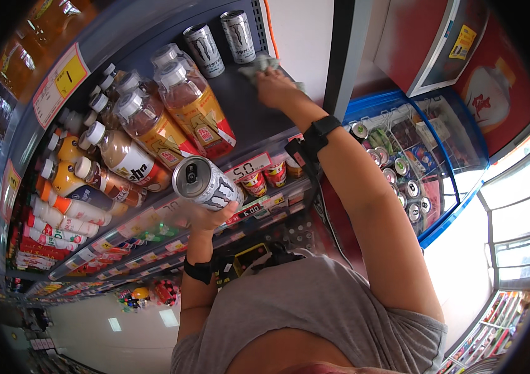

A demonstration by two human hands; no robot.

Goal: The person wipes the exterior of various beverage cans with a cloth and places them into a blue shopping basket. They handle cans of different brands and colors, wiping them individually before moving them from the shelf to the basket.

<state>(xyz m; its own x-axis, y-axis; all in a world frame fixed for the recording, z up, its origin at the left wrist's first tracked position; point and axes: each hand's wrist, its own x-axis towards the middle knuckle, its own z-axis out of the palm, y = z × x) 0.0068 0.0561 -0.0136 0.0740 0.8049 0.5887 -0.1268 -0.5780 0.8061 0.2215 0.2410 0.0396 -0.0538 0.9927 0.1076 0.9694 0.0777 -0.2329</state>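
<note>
A white-and-grey Monster drink can [209, 184] is gripped from below in my left hand [209, 217], in front of the shelf edge, its top towards the camera. My right hand [276, 86] presses a crumpled pale cloth [260, 70] onto the dark shelf board [246, 110], near its right end. Two like cans stand upright at the back of this board, one [239, 37] just behind the cloth and the other [204, 50] to its left. Large bottles with yellow-and-red labels [202, 112] stand left of my right hand. Both wrists wear black bands.
More bottled drinks [122, 152] crowd the shelf at left. Price tags [248, 167] line the shelf edge, with small red cups [254, 183] below. A dark upright post [346, 56] stands right of the shelf, beside a blue-rimmed chest [454, 208] holding cans. A cable hangs by my right forearm.
</note>
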